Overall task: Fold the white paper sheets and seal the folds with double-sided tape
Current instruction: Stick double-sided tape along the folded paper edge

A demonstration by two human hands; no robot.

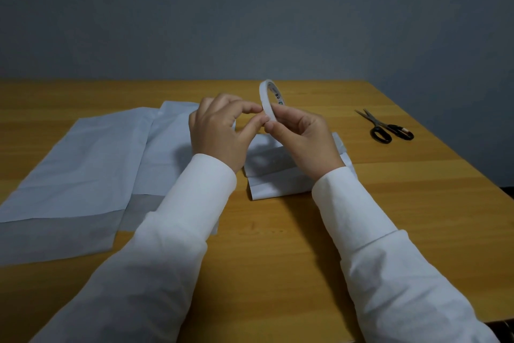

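Observation:
A thin white roll of double-sided tape (267, 99) is held upright above the table. My right hand (301, 141) grips its lower part between thumb and fingers. My left hand (219, 129) pinches the roll's outer edge with thumb and forefinger. Beneath my hands lies a small folded white paper (281, 180) with a flap along its near edge. Large white paper sheets (83, 164) overlap flat on the left of the wooden table (278, 245).
Black-handled scissors (385, 128) lie on the table at the right, blades pointing far left. The table's right edge runs diagonally near them. A grey wall stands behind the table's far edge.

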